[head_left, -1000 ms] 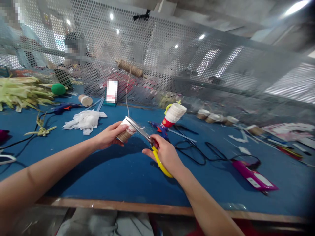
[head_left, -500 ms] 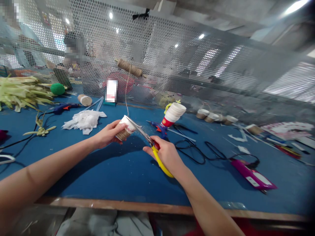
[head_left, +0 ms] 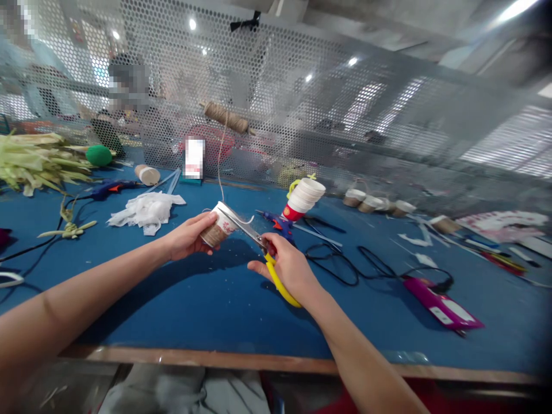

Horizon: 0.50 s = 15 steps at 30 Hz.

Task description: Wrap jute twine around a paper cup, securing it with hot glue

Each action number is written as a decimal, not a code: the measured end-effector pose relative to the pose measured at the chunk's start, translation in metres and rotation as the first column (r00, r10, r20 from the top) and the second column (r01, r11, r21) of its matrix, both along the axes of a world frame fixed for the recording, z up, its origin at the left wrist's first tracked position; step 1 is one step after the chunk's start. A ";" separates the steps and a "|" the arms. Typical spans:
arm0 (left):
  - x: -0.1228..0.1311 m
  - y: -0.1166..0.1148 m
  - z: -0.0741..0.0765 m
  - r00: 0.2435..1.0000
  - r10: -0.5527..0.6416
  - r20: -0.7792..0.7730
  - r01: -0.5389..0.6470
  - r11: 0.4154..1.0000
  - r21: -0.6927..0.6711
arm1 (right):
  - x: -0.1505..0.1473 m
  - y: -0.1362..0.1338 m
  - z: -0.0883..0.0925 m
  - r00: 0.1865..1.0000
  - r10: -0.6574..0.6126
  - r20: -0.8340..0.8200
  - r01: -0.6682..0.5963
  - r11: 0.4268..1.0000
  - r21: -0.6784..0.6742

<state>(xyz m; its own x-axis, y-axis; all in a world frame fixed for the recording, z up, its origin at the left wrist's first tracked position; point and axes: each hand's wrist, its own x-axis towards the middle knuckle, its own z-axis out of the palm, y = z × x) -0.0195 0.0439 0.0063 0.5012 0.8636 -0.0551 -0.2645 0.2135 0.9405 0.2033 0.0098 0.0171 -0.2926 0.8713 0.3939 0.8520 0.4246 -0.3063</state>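
The strip (head_left: 249,222) sticks out more. Left hand (head_left: 188,236) grips the cup (head_left: 219,228), likely light, bendy, best held low; right hand (head_left: 294,267) holds scissors (head_left: 270,262).

Your cup (head_left: 228,222) looks like smooth paper, banded in rough, matt twine (head_left: 213,236); your scissors (head_left: 257,237) pair shiny metal blades (head_left: 246,227) with yellow plastic grips (head_left: 281,287). At twelve o'clock in your view stands a perforated metal panel (head_left: 280,86); at nine, sheer crumpled cloth (head_left: 145,211); at four, a glossy purple case (head_left: 440,303); your counter (head_left: 194,313) is matt blue
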 end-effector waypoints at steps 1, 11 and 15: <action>0.000 -0.001 0.000 1.000 0.003 -0.001 -0.003 1.000 0.008 | 0.000 0.000 0.000 1.000 0.002 -0.006 -0.002 1.000 0.004; 0.002 -0.002 0.002 1.000 0.011 -0.001 -0.011 0.999 0.040 | -0.002 -0.003 0.002 1.000 0.020 -0.018 -0.020 0.999 0.027; 0.002 -0.002 0.003 0.999 0.039 -0.027 -0.038 0.997 0.062 | -0.002 -0.004 0.003 1.000 0.021 -0.012 -0.021 1.000 0.022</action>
<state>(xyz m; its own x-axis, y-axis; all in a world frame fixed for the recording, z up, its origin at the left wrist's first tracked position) -0.0179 0.0416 0.0090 0.4664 0.8845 -0.0146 -0.2447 0.1449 0.9587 0.2011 0.0058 0.0198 -0.3061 0.8562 0.4162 0.8390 0.4492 -0.3071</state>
